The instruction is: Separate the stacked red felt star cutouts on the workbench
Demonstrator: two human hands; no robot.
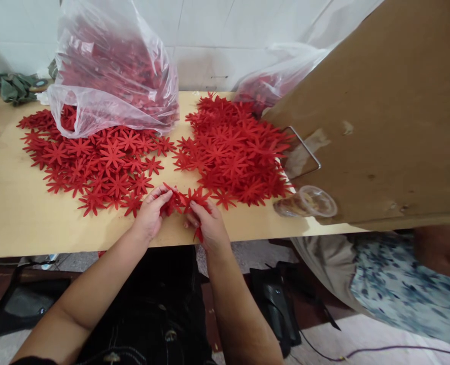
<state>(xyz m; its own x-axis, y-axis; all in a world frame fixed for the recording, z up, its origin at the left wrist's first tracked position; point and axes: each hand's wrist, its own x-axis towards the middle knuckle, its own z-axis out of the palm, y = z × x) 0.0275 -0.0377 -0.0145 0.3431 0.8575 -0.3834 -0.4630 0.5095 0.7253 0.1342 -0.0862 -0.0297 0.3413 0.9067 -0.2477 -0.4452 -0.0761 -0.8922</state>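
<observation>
Pale tabletop (11, 218) is being partly covered by red flower pile (236, 152); on its near side, red cutouts (196, 195) are being pinched by left hand (149, 213) and right hand (211, 225), lying sideways between both, seemingly touching.

The left pile of eight-petalled cutouts (112, 154), the right pile of flower cutouts (232, 157) and the held flower cutouts (173, 200) are all plain bright red. The front plastic bag (106, 109) is translucent whitish, with red showing through. The tabletop (15, 203) is pale yellow, the wall tiles (205, 25) off-white and the cardboard (392, 111) brown. The bunched cloth (17, 90) is dark green. A co-worker's garment (400, 289) carries blotchy blue markings on white; the wearer's trousers (160, 309) are black.
</observation>
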